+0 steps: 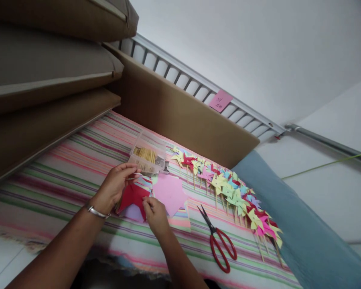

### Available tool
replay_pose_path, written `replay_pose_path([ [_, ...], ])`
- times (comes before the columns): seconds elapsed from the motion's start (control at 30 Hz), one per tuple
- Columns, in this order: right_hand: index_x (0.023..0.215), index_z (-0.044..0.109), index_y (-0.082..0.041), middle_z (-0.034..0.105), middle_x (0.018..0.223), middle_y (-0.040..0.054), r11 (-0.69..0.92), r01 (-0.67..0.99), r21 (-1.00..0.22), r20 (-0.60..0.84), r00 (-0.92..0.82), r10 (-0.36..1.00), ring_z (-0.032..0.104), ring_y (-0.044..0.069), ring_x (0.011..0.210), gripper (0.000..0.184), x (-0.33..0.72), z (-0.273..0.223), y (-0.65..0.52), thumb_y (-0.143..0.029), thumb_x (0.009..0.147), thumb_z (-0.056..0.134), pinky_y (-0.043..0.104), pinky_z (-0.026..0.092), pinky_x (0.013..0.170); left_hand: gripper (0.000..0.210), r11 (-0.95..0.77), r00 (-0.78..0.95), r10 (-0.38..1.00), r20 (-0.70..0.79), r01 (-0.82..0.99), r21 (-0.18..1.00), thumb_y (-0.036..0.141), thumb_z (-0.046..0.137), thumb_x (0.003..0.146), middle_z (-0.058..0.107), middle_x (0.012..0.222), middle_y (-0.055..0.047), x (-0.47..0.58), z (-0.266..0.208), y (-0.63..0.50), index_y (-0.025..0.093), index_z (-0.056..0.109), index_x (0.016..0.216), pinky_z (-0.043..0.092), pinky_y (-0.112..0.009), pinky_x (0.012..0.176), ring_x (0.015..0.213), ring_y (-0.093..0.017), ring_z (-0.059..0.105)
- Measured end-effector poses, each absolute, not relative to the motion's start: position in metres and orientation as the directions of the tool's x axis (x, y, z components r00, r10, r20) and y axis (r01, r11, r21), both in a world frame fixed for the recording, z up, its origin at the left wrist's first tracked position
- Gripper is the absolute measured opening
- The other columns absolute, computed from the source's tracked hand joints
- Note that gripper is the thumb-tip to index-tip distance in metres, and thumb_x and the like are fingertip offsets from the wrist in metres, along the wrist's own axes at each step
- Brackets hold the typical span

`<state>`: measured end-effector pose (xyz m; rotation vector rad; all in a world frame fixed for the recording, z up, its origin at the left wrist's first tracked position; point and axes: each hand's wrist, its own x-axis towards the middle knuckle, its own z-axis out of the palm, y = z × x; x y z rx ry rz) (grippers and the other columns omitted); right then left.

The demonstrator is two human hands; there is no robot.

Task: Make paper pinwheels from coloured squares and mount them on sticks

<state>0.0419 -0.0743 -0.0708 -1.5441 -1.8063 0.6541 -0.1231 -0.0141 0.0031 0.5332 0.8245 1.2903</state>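
Observation:
My left hand, with a silver bracelet at the wrist, hovers by the clear plastic box. Its fingertips are pinched together; what they may hold is too small to make out. Sticks lie in the box. Below that hand is a red paper piece with cut points. My right hand pinches its right edge between thumb and finger. Pink paper lies just beyond, over other coloured sheets.
Red-handled scissors lie partly open to the right on the striped cloth. Many paper pinwheels on sticks form a long row behind them. A brown board and a radiator bound the back; stacked cushions stand left.

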Motion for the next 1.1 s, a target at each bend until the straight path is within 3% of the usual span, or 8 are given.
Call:
replay_pose_path([
  [0.13, 0.065, 0.056, -0.017, 0.051, 0.059, -0.0024, 0.128, 0.624, -0.771, 0.159, -0.006, 0.987, 0.046, 0.013, 0.059, 0.027, 0.040, -0.068, -0.072, -0.030, 0.086, 0.043, 0.022, 0.036, 0.057, 0.018, 0.264, 0.154, 0.964, -0.217, -0.458, 0.849, 0.023, 0.073, 0.055, 0.066, 0.063, -0.004, -0.123, 0.008, -0.019, 0.012, 0.064, 0.068, 0.046, -0.021, 0.050, 0.053, -0.012, 0.058],
  [0.3, 0.060, 0.048, -0.017, 0.043, 0.056, -0.0043, 0.070, 0.550, -0.833, 0.130, 0.072, 0.989, 0.040, 0.011, 0.056, 0.028, 0.041, -0.070, -0.068, -0.032, 0.083, 0.043, 0.021, 0.032, 0.053, 0.023, 0.297, 0.401, 0.891, -0.212, -0.164, 0.941, 0.035, 0.068, 0.061, 0.065, 0.058, -0.005, -0.122, 0.010, -0.026, 0.013, 0.065, 0.058, 0.043, -0.024, 0.052, 0.051, -0.013, 0.056],
  [0.53, 0.064, 0.049, -0.017, 0.043, 0.054, -0.0045, 0.034, 0.451, -0.892, 0.139, 0.202, 0.969, 0.040, 0.011, 0.053, 0.029, 0.055, -0.057, -0.061, -0.036, 0.084, 0.041, 0.021, 0.035, 0.049, 0.015, 0.024, 0.774, 0.623, -0.109, 0.120, 0.992, 0.028, 0.062, 0.069, 0.063, 0.058, 0.000, -0.117, -0.001, -0.034, 0.016, 0.070, 0.064, 0.038, -0.023, 0.056, 0.056, -0.013, 0.052],
  [0.63, 0.066, 0.052, -0.016, 0.048, 0.059, -0.0030, 0.069, 0.468, -0.881, 0.223, 0.283, 0.933, 0.044, 0.011, 0.057, 0.028, 0.065, -0.039, -0.062, -0.034, 0.085, 0.041, 0.022, 0.039, 0.055, 0.010, 0.035, 0.781, 0.618, -0.088, 0.084, 0.996, 0.025, 0.066, 0.068, 0.068, 0.070, -0.001, -0.114, -0.001, -0.035, 0.018, 0.072, 0.072, 0.041, -0.025, 0.065, 0.069, -0.017, 0.057],
  [0.73, 0.076, 0.058, -0.016, 0.059, 0.072, 0.0014, 0.142, 0.526, -0.838, 0.342, 0.306, 0.889, 0.053, 0.014, 0.070, 0.025, 0.071, -0.021, -0.069, -0.031, 0.087, 0.042, 0.026, 0.043, 0.068, 0.016, 0.230, 0.675, 0.726, -0.133, -0.056, 0.972, 0.026, 0.071, 0.066, 0.070, 0.085, -0.003, -0.106, 0.001, -0.039, 0.021, 0.072, 0.080, 0.043, -0.028, 0.079, 0.088, -0.021, 0.060],
  [0.83, 0.088, 0.062, -0.017, 0.066, 0.097, 0.0077, 0.328, 0.709, -0.624, 0.575, 0.133, 0.807, 0.057, 0.019, 0.096, 0.019, 0.073, -0.014, -0.078, -0.022, 0.088, 0.044, 0.034, 0.041, 0.089, 0.019, 0.458, 0.622, 0.765, -0.165, -0.346, 0.818, 0.030, 0.068, 0.072, 0.070, 0.098, -0.006, -0.091, 0.001, -0.046, 0.020, 0.070, 0.088, 0.045, -0.032, 0.086, 0.098, -0.022, 0.059],
  [0.93, 0.088, 0.063, -0.018, 0.066, 0.106, 0.0093, 0.432, 0.827, -0.358, 0.696, -0.072, 0.715, 0.053, 0.021, 0.110, 0.019, 0.071, -0.021, -0.086, -0.015, 0.087, 0.044, 0.041, 0.036, 0.099, 0.013, 0.573, 0.594, 0.779, -0.199, -0.546, 0.612, 0.025, 0.061, 0.079, 0.071, 0.086, -0.007, -0.075, -0.001, -0.050, 0.017, 0.070, 0.083, 0.051, -0.031, 0.078, 0.082, -0.018, 0.064],
  [1.1, 0.091, 0.065, -0.022, 0.064, 0.114, 0.0056, 0.437, 0.864, -0.251, 0.663, -0.175, 0.728, 0.049, 0.019, 0.117, 0.019, 0.068, -0.033, -0.099, -0.022, 0.088, 0.047, 0.040, 0.032, 0.103, 0.013, 0.603, 0.481, 0.797, -0.365, -0.593, 0.534, 0.006, 0.060, 0.074, 0.068, 0.065, -0.003, -0.057, -0.011, -0.050, 0.014, 0.069, 0.071, 0.050, -0.021, 0.047, 0.050, -0.011, 0.058],
])
